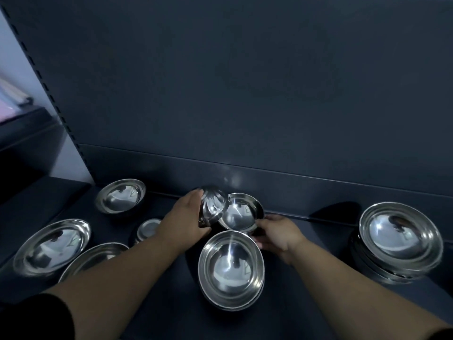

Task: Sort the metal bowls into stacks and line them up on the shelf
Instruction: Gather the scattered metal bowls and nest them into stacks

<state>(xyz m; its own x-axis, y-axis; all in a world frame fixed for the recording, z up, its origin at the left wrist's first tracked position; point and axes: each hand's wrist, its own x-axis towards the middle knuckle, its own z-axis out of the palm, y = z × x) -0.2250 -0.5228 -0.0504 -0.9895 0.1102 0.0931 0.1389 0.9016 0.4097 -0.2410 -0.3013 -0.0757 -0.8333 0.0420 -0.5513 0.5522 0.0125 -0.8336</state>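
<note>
My left grip point(188, 217) was closed round a small bowl point(212, 207). It held the bowl tipped on its side above the shelf point(176, 298), shiny underside toward me. My right grip point(277, 233) was curled on the near rim of the back bowl point(241, 213), which sat upright close to the rear wall. The small bowl met or overlapped that bowl's left rim; I could not tell which. I judged I was about to nest the one in the other.

As for progress, a right stack point(400, 238) of several bowls stood well off to the right. A front stack point(231, 266) of at least two sat just before my hands.

Four pieces lay loose on the left:
- a far bowl point(120, 195) near the wall
- a wide bowl point(51, 246)
- a half-hidden bowl point(93, 253) under my left forearm
- a little round one point(148, 228), too dim to read well

Nothing was lined up in a row yet. By my reckoning, about half the sorting remained.
</note>
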